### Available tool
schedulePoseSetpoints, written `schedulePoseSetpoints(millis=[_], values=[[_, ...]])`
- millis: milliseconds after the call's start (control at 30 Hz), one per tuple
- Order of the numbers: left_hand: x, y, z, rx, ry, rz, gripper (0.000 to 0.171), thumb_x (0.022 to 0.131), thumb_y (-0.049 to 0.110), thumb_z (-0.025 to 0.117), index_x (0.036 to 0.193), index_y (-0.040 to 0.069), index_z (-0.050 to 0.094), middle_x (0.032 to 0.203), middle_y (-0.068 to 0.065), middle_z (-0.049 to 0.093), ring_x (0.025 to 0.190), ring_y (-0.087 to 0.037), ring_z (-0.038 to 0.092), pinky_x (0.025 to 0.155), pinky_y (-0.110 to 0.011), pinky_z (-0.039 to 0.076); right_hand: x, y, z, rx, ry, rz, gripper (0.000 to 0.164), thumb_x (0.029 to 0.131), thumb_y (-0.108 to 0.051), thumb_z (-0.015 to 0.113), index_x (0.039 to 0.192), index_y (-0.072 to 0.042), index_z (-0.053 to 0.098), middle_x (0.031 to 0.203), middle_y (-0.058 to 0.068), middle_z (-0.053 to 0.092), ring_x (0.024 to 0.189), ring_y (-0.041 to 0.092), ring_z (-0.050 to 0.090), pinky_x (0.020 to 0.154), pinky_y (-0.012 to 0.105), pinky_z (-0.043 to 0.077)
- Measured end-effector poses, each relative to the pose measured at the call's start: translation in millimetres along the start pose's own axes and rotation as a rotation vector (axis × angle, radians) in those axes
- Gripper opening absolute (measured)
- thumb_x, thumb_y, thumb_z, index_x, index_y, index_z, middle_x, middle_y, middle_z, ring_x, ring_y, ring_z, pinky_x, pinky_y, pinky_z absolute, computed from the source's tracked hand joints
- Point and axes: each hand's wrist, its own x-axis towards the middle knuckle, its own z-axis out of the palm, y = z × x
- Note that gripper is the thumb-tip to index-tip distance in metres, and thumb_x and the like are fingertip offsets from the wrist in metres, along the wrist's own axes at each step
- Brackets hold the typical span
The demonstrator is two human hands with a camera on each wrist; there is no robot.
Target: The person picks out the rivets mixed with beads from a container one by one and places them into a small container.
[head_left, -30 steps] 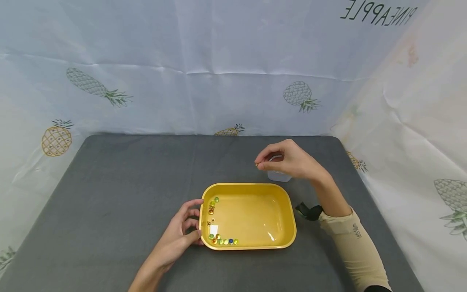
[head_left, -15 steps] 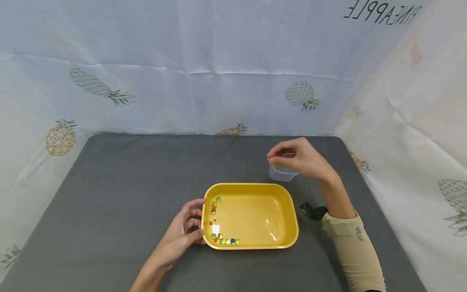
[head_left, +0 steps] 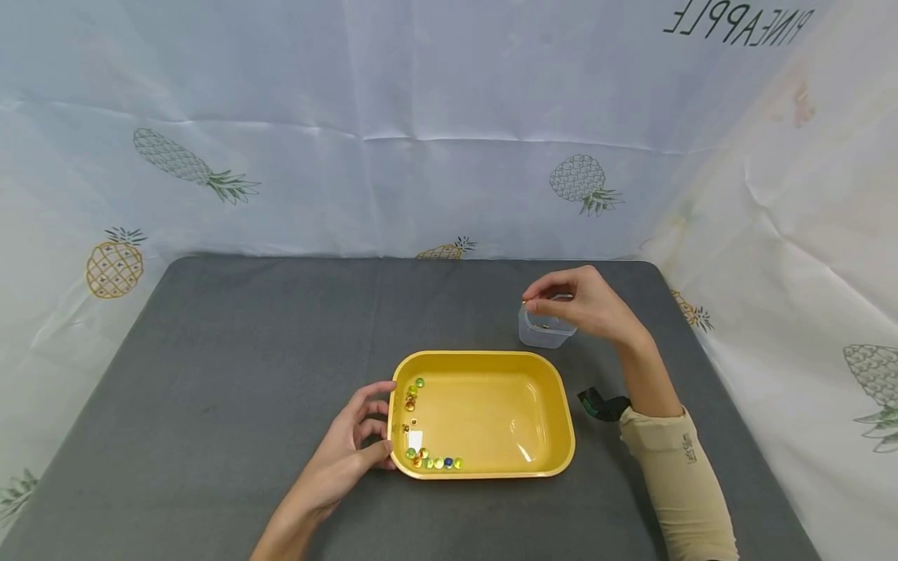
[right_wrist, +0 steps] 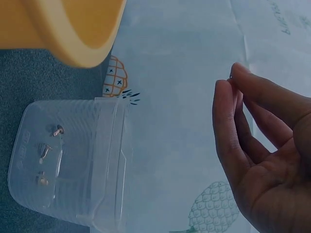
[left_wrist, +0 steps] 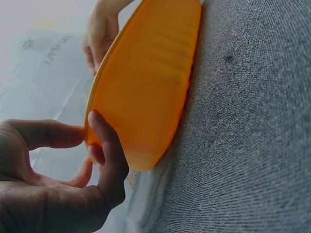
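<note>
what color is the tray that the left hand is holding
The tray is yellow, plain with no print visible; the head view shows it best.

There it was, right in front of you: a dark grey, fabric-textured tabletop (head_left: pixel 266 343) with rounded far corners! Your yellow tray (head_left: pixel 477 413) sat flat on it, slightly right of centre, and just beyond its far edge, toward the right, your clear plastic tub (head_left: pixel 543 338) stood upright.
</note>
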Motion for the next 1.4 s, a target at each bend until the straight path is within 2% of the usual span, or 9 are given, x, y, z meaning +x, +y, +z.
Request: schedulePoseSetpoints(millis=[167, 267, 467, 667, 833, 1033, 1233, 1400], values=[[-0.3, 0.1, -0.4, -0.002, -0.002, 0.008, 0.079, 0.089, -0.014, 0.062, 0.160, 0.013, 0.040, 0.134, -0.023, 0.047, 0.098, -0.025, 0.065, 0.073, -0.035, 0.065, 0, 6, -2, -0.009, 0.020, 0.020, 0.014, 0.098, -0.013, 0.080, 0.112, -0.008, 0.082, 0.107, 0.011, 0.080, 0.090, 0.021, 0.074, 0.080, 0.025, 0.063], [-1.0, 0.2, -1.4, -0.004, -0.008, 0.022, 0.079, 0.089, -0.013, 0.062, 0.161, 0.012, 0.038, 0.135, -0.023, 0.048, 0.098, -0.024, 0.065, 0.073, -0.035, 0.064, -1, 10, -4, -0.010, 0.029, 0.041, 0.017, 0.099, -0.014, 0.080, 0.115, -0.008, 0.081, 0.109, 0.012, 0.079, 0.093, 0.023, 0.074, 0.081, 0.025, 0.063], [-1.4, 0.9, -1.3, -0.010, -0.004, 0.011, 0.079, 0.090, -0.013, 0.062, 0.161, 0.013, 0.039, 0.133, -0.021, 0.048, 0.098, -0.024, 0.064, 0.073, -0.034, 0.064, -3, 19, -6, -0.018, 0.049, 0.083, 0.021, 0.100, -0.017, 0.079, 0.118, -0.007, 0.081, 0.115, 0.014, 0.079, 0.095, 0.016, 0.073, 0.081, 0.023, 0.061], [-1.1, 0.1, -1.9, -0.011, -0.013, 0.012, 0.079, 0.090, -0.013, 0.062, 0.162, 0.012, 0.037, 0.133, -0.021, 0.048, 0.098, -0.024, 0.064, 0.073, -0.034, 0.064, -5, 25, -6, -0.008, 0.066, 0.118, 0.021, 0.101, -0.017, 0.078, 0.119, -0.008, 0.081, 0.120, 0.015, 0.079, 0.095, 0.015, 0.074, 0.080, 0.022, 0.061], [-1.7, 0.3, -2.4, -0.011, -0.028, 0.022, 0.080, 0.091, -0.011, 0.062, 0.163, 0.011, 0.035, 0.134, -0.022, 0.048, 0.099, -0.023, 0.064, 0.074, -0.034, 0.064, -5, 28, -7, -0.007, 0.079, 0.145, 0.021, 0.101, -0.017, 0.077, 0.119, -0.006, 0.080, 0.120, 0.017, 0.079, 0.096, 0.019, 0.074, 0.080, 0.022, 0.060], [-2.1, 1.5, -2.0, -0.006, -0.013, 0.013, 0.078, 0.092, -0.012, 0.061, 0.161, 0.014, 0.039, 0.134, -0.023, 0.048, 0.099, -0.025, 0.064, 0.074, -0.034, 0.064, -5, 30, -8, -0.008, 0.079, 0.165, 0.022, 0.102, -0.017, 0.077, 0.120, -0.006, 0.080, 0.120, 0.017, 0.079, 0.097, 0.018, 0.075, 0.079, 0.021, 0.059], [-1.8, 2.4, -0.7, 0.002, -0.005, -0.001, 0.078, 0.091, -0.013, 0.061, 0.160, 0.015, 0.040, 0.133, -0.024, 0.048, 0.098, -0.025, 0.064, 0.074, -0.034, 0.064, -5, 36, -6, -0.013, 0.066, 0.153, 0.024, 0.102, -0.016, 0.077, 0.122, -0.005, 0.079, 0.120, 0.018, 0.079, 0.101, 0.028, 0.074, 0.081, 0.021, 0.060], [-2.1, 2.4, -0.4, -0.001, -0.002, -0.004, 0.078, 0.090, -0.013, 0.062, 0.160, 0.014, 0.040, 0.133, -0.023, 0.048, 0.098, -0.025, 0.064, 0.073, -0.035, 0.064, -5, 38, -6, -0.021, 0.070, 0.161, 0.022, 0.102, -0.016, 0.076, 0.121, -0.005, 0.080, 0.119, 0.017, 0.079, 0.101, 0.030, 0.074, 0.083, 0.024, 0.061]])
